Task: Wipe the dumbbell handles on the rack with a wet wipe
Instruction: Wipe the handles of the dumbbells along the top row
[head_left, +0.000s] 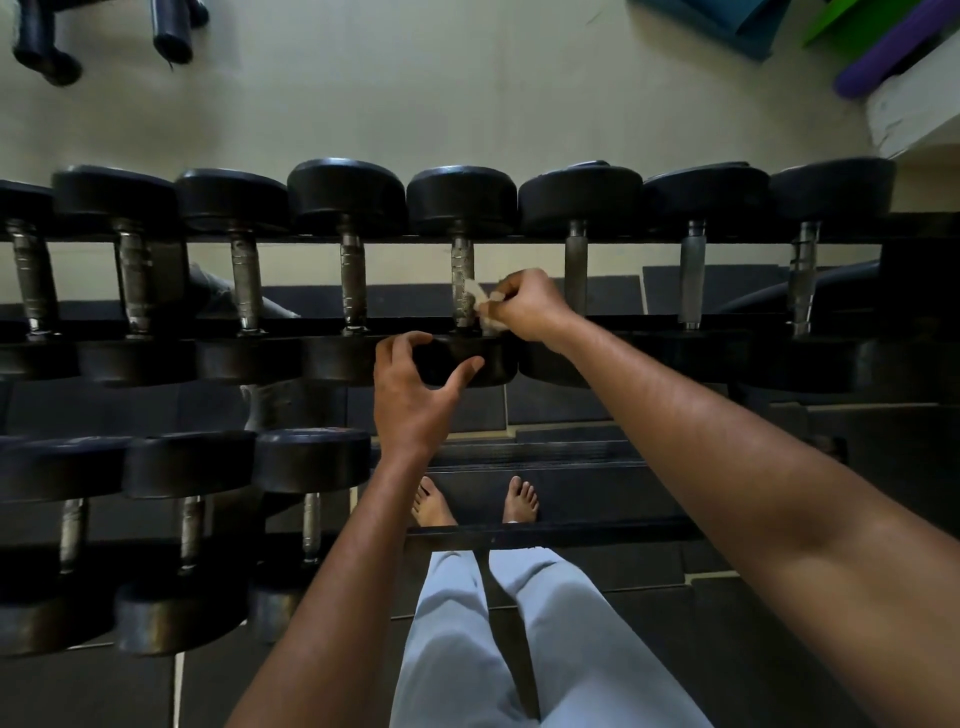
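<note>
The rack (623, 240) is a dark metal frame with 2 tiers of rails. On the upper tier 8 dumbbells lie side by side across the rails, black round heads at the far and near ends, knurled grey metal handles bridging the gap. The fifth dumbbell handle (462, 275) from the left has a crumpled white wet wipe (480, 306) pressed against its right side, near the lower end. 3 more dumbbells (192, 530) lie the same way on the lower tier, at the left.
</note>
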